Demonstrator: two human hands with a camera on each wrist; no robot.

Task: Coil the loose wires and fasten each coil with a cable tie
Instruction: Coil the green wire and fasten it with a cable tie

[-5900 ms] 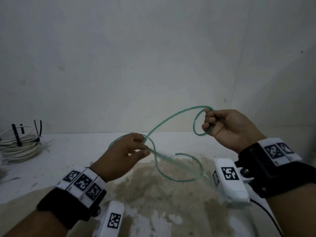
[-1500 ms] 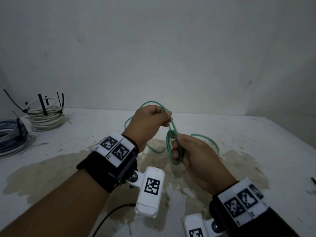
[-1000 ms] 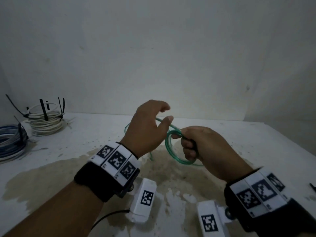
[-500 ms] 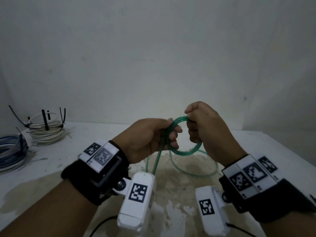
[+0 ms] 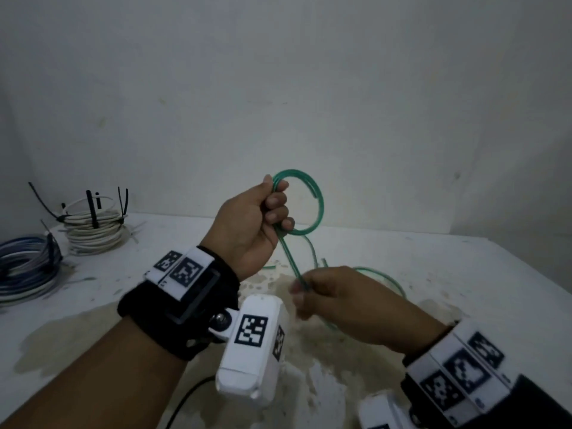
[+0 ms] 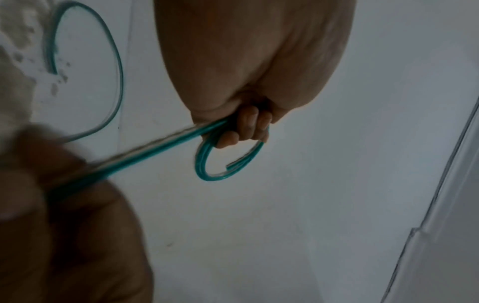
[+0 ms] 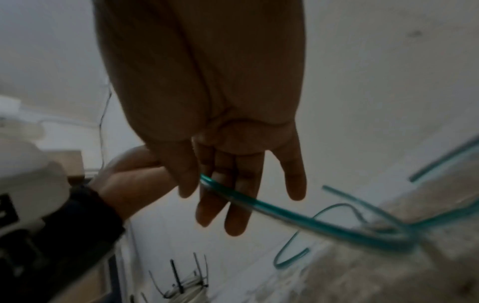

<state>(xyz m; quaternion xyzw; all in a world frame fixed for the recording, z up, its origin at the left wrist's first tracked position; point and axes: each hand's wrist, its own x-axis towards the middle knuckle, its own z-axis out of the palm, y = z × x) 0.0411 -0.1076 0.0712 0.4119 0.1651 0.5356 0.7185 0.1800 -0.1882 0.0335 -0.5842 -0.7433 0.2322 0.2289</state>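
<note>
My right hand [image 5: 337, 292] blurs at five o'clock, fingers loosely pinching the green wire [image 5: 318, 205]. My left hand [image 5: 250, 224] grips its coil above the stained bench [image 5: 464, 274]. Tied coils [image 5: 93, 227] sit at nine o'clock by the wall [image 5: 278, 88].

Thin green plastic-coated wire [image 5: 318, 209], partly coiled
A small upright loop held aloft; the loose tail trails down onto the stained white table [image 5: 464, 274].

1. Setting: bare work corner, workshop-like; type not certain.
2. Evidence: white stained counter [image 5: 464, 274] against a plain scuffed wall [image 5: 278, 88].
3. Tied white wire coil [image 5: 93, 230] and blue wire coil [image 5: 24, 270] sit at counter's left.
</note>
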